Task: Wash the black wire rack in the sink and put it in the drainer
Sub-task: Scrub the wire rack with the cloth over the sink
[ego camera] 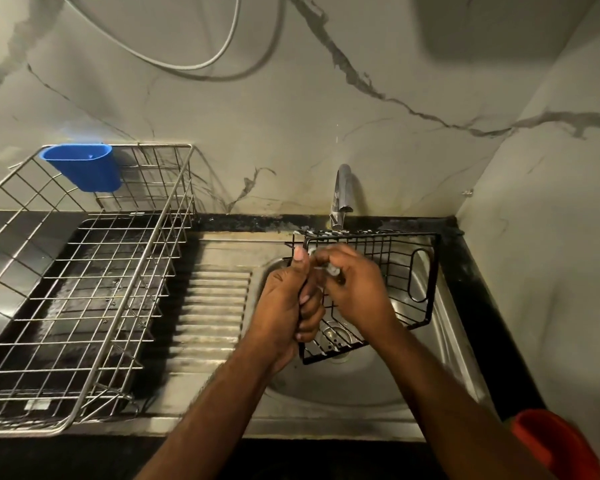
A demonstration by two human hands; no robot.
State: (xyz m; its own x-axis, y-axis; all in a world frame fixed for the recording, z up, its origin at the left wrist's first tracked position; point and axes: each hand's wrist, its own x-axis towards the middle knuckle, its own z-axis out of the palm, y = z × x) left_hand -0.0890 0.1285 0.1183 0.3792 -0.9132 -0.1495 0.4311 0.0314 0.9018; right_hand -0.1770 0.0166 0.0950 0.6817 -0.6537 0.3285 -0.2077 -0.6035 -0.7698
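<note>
The black wire rack [399, 268] is tilted up over the steel sink [329, 386], right under the tap [342, 192]. My left hand [284, 306] grips the rack's left edge, fingers curled round the wire and thumb pointing up. My right hand [354, 289] reaches inside the rack with its fingers curled on the wires near the top left corner, where water glints. The silver wire drainer [94, 271] stands on the counter to the left, with nothing lying in it.
A blue plastic cup [84, 166] hangs on the drainer's back rim. The ribbed steel draining board [212, 306] lies between drainer and sink. A red object [555, 445] sits at the bottom right corner. Marble walls close in behind and on the right.
</note>
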